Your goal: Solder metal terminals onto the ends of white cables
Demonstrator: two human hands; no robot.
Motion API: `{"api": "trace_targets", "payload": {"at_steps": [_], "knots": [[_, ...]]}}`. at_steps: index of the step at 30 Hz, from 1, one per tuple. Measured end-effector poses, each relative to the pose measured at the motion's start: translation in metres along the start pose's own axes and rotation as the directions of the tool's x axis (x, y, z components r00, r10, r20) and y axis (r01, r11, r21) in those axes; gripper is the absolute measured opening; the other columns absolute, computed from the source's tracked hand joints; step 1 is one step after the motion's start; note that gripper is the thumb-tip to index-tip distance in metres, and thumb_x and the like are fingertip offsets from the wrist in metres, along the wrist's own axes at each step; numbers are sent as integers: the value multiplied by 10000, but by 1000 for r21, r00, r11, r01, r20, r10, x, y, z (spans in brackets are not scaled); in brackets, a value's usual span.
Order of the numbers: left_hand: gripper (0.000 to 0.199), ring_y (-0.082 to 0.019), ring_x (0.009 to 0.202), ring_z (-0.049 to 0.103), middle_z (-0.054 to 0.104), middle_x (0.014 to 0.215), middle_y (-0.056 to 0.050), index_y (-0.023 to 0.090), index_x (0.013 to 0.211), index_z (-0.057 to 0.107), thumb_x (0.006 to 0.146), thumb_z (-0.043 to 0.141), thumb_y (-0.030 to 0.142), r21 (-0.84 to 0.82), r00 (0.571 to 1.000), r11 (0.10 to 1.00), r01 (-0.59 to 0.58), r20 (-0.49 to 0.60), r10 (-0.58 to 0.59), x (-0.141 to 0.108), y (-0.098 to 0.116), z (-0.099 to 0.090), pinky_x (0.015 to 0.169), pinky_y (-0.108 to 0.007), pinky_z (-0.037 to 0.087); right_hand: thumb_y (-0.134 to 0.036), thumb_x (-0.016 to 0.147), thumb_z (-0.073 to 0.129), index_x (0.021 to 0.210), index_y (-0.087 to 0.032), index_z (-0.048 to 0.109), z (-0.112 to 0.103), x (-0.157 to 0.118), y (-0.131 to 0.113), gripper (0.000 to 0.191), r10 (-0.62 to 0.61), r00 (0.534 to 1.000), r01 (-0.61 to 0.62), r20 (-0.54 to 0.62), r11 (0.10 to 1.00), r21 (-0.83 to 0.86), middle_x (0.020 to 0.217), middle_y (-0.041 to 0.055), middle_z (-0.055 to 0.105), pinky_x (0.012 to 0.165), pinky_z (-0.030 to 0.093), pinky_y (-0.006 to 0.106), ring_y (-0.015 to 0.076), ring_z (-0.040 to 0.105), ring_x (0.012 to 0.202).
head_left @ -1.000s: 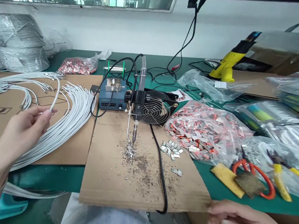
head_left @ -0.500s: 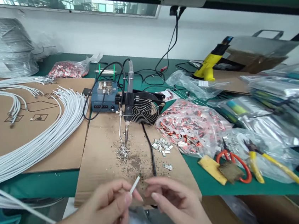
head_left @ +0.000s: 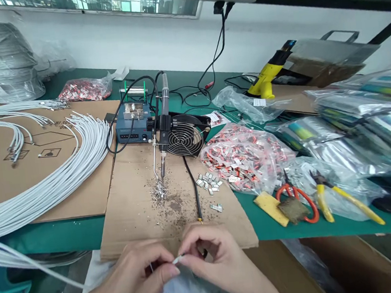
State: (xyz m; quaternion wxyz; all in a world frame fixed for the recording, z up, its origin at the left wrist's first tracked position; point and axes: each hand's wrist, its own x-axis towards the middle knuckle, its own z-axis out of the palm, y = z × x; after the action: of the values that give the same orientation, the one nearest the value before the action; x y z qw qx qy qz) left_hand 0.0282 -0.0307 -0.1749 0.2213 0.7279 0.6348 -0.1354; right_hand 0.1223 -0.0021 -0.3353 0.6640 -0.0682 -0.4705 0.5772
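Observation:
Between my hands, low in the middle of the view, is the end of a white cable (head_left: 176,261). My left hand (head_left: 144,273) is closed around it just behind the tip. Thumb and forefinger of my right hand (head_left: 211,249) pinch the tip itself, hiding most of it. Beyond my hands, on a cardboard sheet (head_left: 133,218), several small metal connectors (head_left: 209,183) lie in a group, and another connector (head_left: 216,207) lies nearer. A soldering iron (head_left: 163,145) points down over a heap of metal scraps (head_left: 159,191).
White cables (head_left: 62,179) are bundled at left. Behind are a blue soldering station (head_left: 132,130) and a small fan (head_left: 185,139). To the right lie a bag of orange-and-silver parts (head_left: 242,160), scissors (head_left: 311,206), a yellow sponge (head_left: 270,208) and yellow-handled cutters (head_left: 348,205).
My right hand has moved left and its fingers have closed on the cable's tip, which stood free before. My left hand still holds the cable. The view has shifted slightly.

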Motion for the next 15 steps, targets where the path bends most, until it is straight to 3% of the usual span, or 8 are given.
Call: {"api": "trace_targets", "payload": {"at_steps": [2,4,6,7,10,12,14,15], "knots": [[316,-117,613,503,515,631,-38,120,771,606,885,406,337,220,992,968,-118,-21,125,-1,2,-2,588,-206,379,-233,735,627,638,-115,577,5,-4,1,161,13,1000,-12,14,999,-35,541,8,484,491,309,199,78,422,514],[328,-114,596,500,523,602,-40,114,766,604,894,390,327,216,986,966,-142,-55,157,-1,1,0,566,-198,369,-247,750,618,591,-118,511,18,-8,3,230,47,991,-41,-125,998,53,523,-6,441,480,278,195,69,378,505],[392,-90,493,462,482,532,-22,99,738,577,873,416,430,-29,996,996,-80,-50,79,0,-3,4,469,-174,344,-271,750,632,575,-122,462,34,-11,6,286,107,942,-19,-319,963,269,530,-10,426,482,262,191,64,356,511],[431,-75,444,430,454,509,-9,93,740,576,844,444,489,-178,999,983,-38,-24,34,1,-5,6,425,-164,324,-285,748,643,590,-128,455,41,-11,7,292,135,926,22,-352,912,409,525,-18,420,479,262,186,59,353,500],[476,-37,399,393,436,567,-1,82,785,627,767,533,549,-442,1000,897,16,23,-7,2,-6,7,378,-143,315,-309,780,626,643,-154,422,45,-4,8,290,135,948,138,-289,644,752,463,-66,307,417,229,162,38,255,405],[450,-28,412,424,445,611,-5,91,780,649,743,578,533,-506,1000,863,16,1,-19,0,-5,4,386,-132,339,-303,803,601,612,-152,390,34,4,5,323,121,929,226,-349,561,796,460,-73,246,387,212,154,34,178,383],[452,-36,417,451,458,606,-1,92,775,634,714,608,538,-565,998,824,44,-14,-63,-2,-4,0,388,-130,363,-269,791,615,565,-137,409,21,10,0,333,64,865,327,-497,679,658,455,-60,295,396,238,145,33,223,398],[459,-43,415,458,469,596,2,93,793,617,703,616,544,-585,995,808,63,-29,-99,-3,-5,-2,385,-135,371,-231,764,639,568,-134,465,16,12,-2,279,46,880,263,-473,782,565,472,-46,366,405,256,141,34,283,418]]}}
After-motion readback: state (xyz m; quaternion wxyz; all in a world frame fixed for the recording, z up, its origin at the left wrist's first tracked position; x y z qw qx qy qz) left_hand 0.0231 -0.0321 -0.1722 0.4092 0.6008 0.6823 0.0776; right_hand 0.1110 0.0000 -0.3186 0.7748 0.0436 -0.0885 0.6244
